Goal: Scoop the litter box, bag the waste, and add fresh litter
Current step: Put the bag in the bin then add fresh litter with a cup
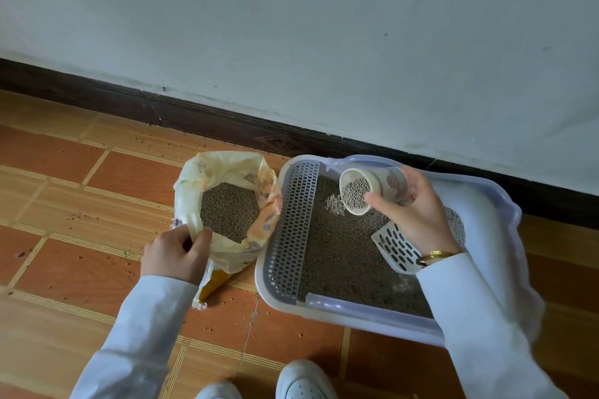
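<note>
The person is wearing long, loose pale blue-white fabric sleeves (pixel 479 317) reaching both wrists, a slim gold metal bracelet (pixel 436 256) circling the right wrist, and white perforated sneakers (pixel 303 381).

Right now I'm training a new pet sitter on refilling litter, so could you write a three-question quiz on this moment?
1. True or false: the cup is tipped over the litter box, with pellets spilling out.
2. What does the left hand grip?
A. the slotted scoop
B. the rim of the litter bag
C. the grey grate
3. Fill in: the slotted scoop lies inside the ____.

Key: 1 true, the right hand holds the cup tilted and pale pellets fall onto the darker litter. 2 B. 3 litter box.
</note>
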`<action>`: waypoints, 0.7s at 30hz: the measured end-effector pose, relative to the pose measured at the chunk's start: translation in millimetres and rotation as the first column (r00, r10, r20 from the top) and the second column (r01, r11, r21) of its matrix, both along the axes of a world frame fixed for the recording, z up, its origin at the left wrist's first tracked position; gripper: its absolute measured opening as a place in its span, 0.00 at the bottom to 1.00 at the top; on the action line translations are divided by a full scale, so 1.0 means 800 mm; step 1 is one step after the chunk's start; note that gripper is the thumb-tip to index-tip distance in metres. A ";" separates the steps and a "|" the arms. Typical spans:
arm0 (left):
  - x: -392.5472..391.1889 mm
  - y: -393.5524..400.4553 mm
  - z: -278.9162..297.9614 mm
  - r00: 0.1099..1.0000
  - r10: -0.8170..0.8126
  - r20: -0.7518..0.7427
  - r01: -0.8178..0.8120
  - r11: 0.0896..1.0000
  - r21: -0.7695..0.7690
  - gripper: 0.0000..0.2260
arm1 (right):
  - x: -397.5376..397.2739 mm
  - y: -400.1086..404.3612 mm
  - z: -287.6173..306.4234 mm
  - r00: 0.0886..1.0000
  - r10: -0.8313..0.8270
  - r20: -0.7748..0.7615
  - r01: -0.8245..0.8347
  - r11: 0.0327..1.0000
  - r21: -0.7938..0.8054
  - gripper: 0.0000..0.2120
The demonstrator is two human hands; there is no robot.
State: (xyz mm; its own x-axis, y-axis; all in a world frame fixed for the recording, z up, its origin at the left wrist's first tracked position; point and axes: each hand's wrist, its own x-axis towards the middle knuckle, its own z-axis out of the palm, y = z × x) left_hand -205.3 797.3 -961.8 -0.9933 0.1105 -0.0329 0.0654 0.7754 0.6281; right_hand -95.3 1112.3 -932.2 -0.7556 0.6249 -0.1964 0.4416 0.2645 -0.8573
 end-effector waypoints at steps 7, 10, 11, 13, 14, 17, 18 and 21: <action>0.002 0.001 0.000 1.000 0.011 0.002 -0.011 1.000 -0.002 0.19 | 0.005 0.002 -0.003 0.984 -0.162 -0.070 0.167 0.984 0.067 0.44; 0.002 0.002 0.001 1.000 0.016 -0.001 -0.016 1.000 -0.006 0.19 | 0.007 0.004 -0.005 0.982 -0.168 -0.090 0.178 0.978 0.110 0.42; 0.002 0.003 0.001 1.000 0.017 -0.001 -0.017 1.000 -0.007 0.19 | 0.007 0.004 -0.003 0.981 -0.169 -0.091 0.179 0.977 0.116 0.41; 0.003 0.004 0.003 1.000 0.017 -0.003 -0.017 1.000 -0.006 0.18 | 0.010 0.003 -0.001 0.982 -0.159 -0.103 0.169 0.980 0.102 0.40; 0.003 0.005 0.004 1.000 0.016 -0.004 -0.016 1.000 -0.006 0.18 | 0.010 0.003 0.000 0.982 -0.156 -0.105 0.165 0.982 0.086 0.40; 0.004 0.005 0.005 1.000 0.014 -0.002 -0.014 1.000 -0.005 0.18 | 0.015 0.003 0.003 0.989 -0.113 -0.093 0.124 0.984 0.127 0.39; 0.004 0.005 0.005 1.000 0.015 -0.001 -0.015 1.000 -0.001 0.18 | 0.016 0.004 0.004 0.994 -0.088 -0.072 0.095 0.990 0.107 0.40; 0.005 0.006 0.006 1.000 0.017 0.001 -0.017 1.000 0.003 0.17 | 0.023 0.009 0.004 1.000 0.006 0.010 -0.006 1.000 0.026 0.42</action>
State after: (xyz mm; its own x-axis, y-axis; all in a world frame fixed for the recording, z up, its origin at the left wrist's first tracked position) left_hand -201.6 802.2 -957.0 -0.9951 0.0934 -0.0333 0.0515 0.7742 0.6308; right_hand -76.6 1119.6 -929.2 -0.7573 0.6257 -0.1871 0.4482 0.2896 -0.8457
